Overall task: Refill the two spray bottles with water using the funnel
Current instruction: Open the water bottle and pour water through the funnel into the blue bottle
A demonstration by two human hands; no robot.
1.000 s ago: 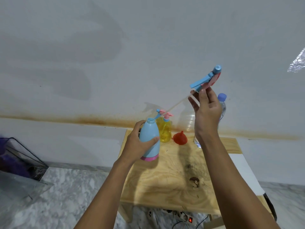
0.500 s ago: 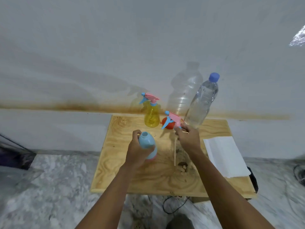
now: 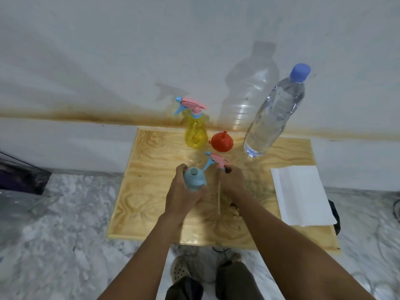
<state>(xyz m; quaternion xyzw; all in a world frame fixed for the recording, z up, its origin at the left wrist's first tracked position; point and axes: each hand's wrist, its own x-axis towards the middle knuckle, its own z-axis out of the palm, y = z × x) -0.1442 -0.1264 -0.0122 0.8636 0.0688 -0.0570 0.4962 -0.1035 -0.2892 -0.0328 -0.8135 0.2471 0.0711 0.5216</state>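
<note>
Gripping blue bottle (image 3: 194,180), left hand (image 3: 184,195); sprayer (image 3: 215,161) in right hand (image 3: 234,180).

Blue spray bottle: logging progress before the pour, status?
Left hand grips blue spray bottle, neck open. Right hand holds removed trigger head. Red funnel on table, untouched.

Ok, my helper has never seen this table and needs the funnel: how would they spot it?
Look at the wooden table against the white wall, along its far edge. Between the yellow spray bottle and the tall clear water bottle sits the funnel. It is the only red thing there, small and low, while both neighbours are taller bottles.
</note>
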